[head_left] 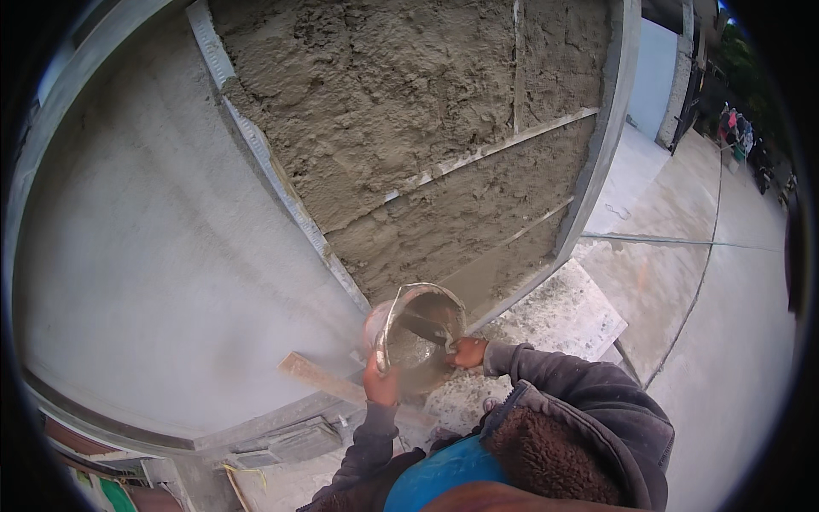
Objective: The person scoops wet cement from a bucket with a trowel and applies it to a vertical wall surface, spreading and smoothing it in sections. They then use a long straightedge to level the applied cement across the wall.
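Note:
My left hand (380, 381) grips the rim of a tilted bucket (373, 327) with wet mortar in it, low in the middle of the view. My right hand (467, 351) is closed on the handle of a dark trowel (420, 324), whose blade lies inside the bucket. Behind the bucket rises a wall of rough, wet plaster (401, 102), crossed by narrow pale strips (486, 154). A smooth grey plastered surface (153, 256) fills the left side, edged by a pale batten (266, 162).
A speckled slab (559, 307) lies at the wall's foot, with a plank (311, 375) to the left of the bucket. Concrete paving (717, 324) stretches to the right. Far off at the upper right are people (734, 128) and dark objects along the paving.

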{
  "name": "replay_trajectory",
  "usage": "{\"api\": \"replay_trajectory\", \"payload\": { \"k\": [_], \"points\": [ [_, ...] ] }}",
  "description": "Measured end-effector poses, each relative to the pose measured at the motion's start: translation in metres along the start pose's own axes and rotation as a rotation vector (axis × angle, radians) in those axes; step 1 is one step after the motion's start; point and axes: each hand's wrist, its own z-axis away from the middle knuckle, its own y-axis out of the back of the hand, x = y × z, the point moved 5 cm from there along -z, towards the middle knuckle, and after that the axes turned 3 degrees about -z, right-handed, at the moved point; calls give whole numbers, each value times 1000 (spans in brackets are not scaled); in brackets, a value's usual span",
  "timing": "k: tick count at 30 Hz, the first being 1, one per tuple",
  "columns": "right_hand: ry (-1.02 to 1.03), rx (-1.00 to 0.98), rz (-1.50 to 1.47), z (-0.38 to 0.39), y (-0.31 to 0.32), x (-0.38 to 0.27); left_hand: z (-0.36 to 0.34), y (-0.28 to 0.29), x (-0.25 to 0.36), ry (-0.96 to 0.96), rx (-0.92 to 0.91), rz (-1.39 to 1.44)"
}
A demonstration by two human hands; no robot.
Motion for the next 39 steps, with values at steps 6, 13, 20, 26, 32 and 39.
{"api": "replay_trajectory", "payload": {
  "k": [6,13,20,26,32,39],
  "points": [
    [-81,-475,-1065,29,-43,-29,-12,-8,4,17,-117,193],
    [267,-839,-1623,50,-12,-88,-23,23,-47,456,-80,634],
    [1209,-191,-1313,131,131,-257,13,86,-23,472,42,576],
    [1472,1582,-551,191,225,-328,42,155,-46,395,128,497],
    [948,2554,-219,158,308,-351,57,173,-41,397,203,482],
    [1372,834,569,31,87,-362,63,171,-67,402,226,616]
  ]
}}
